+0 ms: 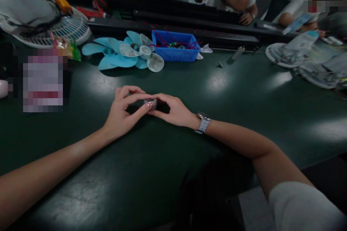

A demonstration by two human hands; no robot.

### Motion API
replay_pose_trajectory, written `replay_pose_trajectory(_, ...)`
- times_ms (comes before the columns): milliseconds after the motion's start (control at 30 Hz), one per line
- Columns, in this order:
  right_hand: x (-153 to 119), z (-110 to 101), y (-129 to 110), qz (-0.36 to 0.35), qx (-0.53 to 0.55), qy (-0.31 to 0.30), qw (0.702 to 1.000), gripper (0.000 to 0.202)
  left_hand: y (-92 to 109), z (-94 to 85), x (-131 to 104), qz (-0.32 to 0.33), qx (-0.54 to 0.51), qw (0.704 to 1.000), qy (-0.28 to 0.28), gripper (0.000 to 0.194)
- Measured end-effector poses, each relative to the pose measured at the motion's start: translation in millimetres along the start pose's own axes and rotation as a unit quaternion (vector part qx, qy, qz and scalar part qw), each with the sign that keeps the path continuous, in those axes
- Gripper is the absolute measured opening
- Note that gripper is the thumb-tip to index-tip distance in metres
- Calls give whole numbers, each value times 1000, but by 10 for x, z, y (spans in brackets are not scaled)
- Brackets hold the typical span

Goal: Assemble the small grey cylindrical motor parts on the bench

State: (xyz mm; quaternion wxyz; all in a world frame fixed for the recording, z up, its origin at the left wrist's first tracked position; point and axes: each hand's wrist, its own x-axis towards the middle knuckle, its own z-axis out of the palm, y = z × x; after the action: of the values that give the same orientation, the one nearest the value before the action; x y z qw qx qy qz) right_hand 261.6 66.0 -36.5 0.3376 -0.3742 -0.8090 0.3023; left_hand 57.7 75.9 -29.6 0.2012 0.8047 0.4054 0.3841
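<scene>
Between the fingertips of both hands is a small round grey piece (154, 104), shiny on top; its exact kind I cannot make out. My left hand (126, 110) pinches it from the left, with the thumb on its near side and the index finger over the top. My right hand (173, 109) closes on it from the right, thumb low and fingers at the far side. A watch (203, 122) sits on my right wrist. Both hands are just over the dark green tabletop (151, 158).
Light blue fan blades (116, 59) are piled beyond my hands, beside a blue bin (176, 52) of wires and small parts. White fan grilles stand at left (78, 29) and right (279, 56). A small cylinder (238, 53) lies farther back. Two people sit across the table.
</scene>
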Motion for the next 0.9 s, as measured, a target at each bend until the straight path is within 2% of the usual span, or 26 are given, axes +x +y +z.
replay_pose_trajectory(167, 0, -1, -6, -12, 9, 0, 1000, 34, 11, 37, 67, 3, -28, 999, 28, 15)
replay_pose_trajectory(300, 0, -9, -9, 0, 1, -4, 1000, 37, 21, -5, 109, 6, -24, 998, 60, 16)
replay_pose_trajectory(467, 1, -22, -26, 1, 8, -10, 1000, 38, -66, -83, 164, -46, -13, 992, 113, 22)
replay_pose_trajectory(533, 0, -22, -30, 1, 9, -6, 1000, 38, -148, -87, 174, -55, 9, 994, 97, 23)
replay_pose_trajectory(667, -2, -16, -29, 4, 8, 1, 1000, 39, -336, -64, 156, -47, 48, 998, 17, 21)
replay_pose_trajectory(900, -6, -23, -55, 15, 8, -1, 1000, 38, -442, -27, 94, -19, 96, 995, -24, 19)
